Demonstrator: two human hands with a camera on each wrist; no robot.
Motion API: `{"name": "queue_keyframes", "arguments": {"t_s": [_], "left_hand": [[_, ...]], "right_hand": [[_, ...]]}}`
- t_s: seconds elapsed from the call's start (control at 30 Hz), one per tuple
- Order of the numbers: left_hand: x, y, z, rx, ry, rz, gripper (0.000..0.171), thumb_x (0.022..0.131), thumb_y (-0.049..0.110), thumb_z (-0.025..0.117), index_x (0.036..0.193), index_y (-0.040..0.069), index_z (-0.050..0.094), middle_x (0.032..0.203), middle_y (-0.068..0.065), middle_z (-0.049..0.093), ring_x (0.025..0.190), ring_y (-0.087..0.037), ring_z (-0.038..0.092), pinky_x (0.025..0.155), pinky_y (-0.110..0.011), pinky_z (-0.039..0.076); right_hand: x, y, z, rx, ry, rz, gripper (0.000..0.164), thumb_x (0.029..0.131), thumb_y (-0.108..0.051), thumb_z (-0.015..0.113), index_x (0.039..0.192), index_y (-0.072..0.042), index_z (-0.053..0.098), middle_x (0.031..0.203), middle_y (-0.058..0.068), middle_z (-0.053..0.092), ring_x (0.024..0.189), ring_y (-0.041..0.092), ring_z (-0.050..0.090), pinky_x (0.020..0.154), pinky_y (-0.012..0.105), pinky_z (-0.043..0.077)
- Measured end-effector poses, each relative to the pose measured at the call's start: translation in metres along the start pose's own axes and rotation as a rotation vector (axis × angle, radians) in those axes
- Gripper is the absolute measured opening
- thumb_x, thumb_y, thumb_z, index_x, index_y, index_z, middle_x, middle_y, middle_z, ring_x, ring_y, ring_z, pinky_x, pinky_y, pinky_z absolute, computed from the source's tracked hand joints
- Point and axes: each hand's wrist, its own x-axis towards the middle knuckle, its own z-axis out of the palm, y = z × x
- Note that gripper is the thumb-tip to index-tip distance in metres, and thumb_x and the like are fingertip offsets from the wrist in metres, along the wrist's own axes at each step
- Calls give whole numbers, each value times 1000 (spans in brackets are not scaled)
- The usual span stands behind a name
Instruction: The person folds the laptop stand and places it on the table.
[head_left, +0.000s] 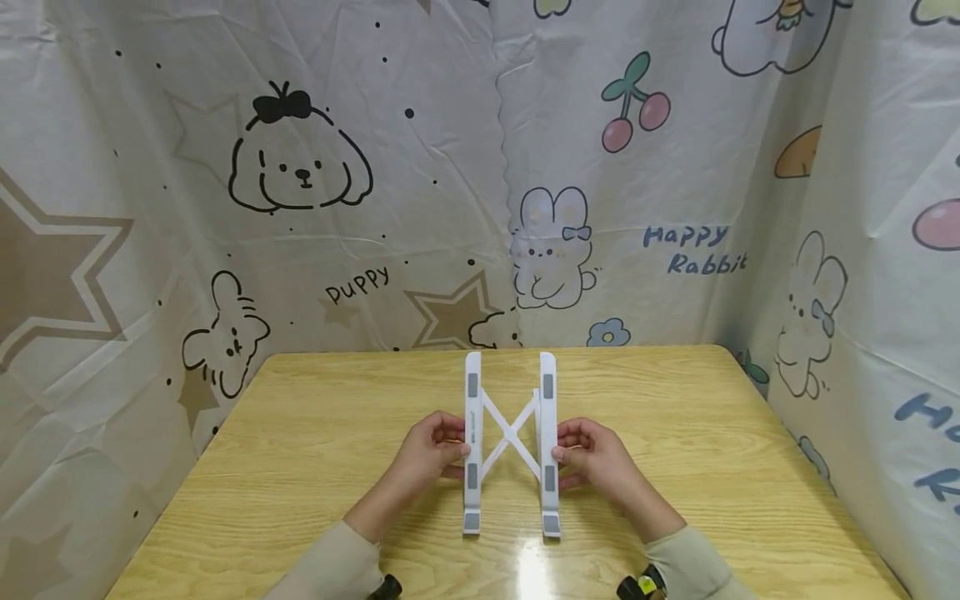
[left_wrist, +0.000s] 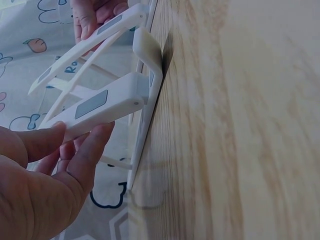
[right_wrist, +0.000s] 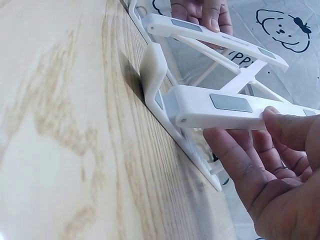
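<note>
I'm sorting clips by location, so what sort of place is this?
Probably a small curtained-off indoor workspace: a wood-grain table, cartoon-printed fabric hung behind and beside it, and a white folding stand on top.

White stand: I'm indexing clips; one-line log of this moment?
white stand: unfolded on table; left hand: pinches left rail; right hand: pinches right rail

Free tabletop (head_left: pixel 277 467) outside both hands (head_left: pixel 429 452) (head_left: pixel 597 457), crossbars (head_left: pixel 510 434) blocking the stand (head_left: pixel 548 433) midway, room beneath hard to judge
</note>
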Motion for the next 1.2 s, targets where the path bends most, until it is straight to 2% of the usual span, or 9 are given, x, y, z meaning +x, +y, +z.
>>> {"name": "queue_keyframes", "arguments": {"t_s": [0.53,0.77,1.2], "left_hand": [[9,1,8,-7,-10,8,33,94,-8,65,126,-6,54,112,-18,61,91,-19,65,75,-47,64],[14,1,13,21,-13,7,32,94,-7,66,125,-4,57,111,-17,62,91,-19,66,75,-45,64],[19,2,20,37,-28,26,32,95,-3,67,126,-3,56,113,-17,62,91,-19,65,77,-51,64]], "right_hand": [[4,2,7,26,6,-4,35,97,-3,68,128,7,54,106,15,62,84,25,69,70,51,64],[8,1,11,40,16,-4,35,96,-2,68,127,8,54,105,15,62,84,25,69,71,51,64],[16,3,22,54,38,-14,33,95,0,69,125,7,55,106,17,62,82,25,70,69,50,64]]}}
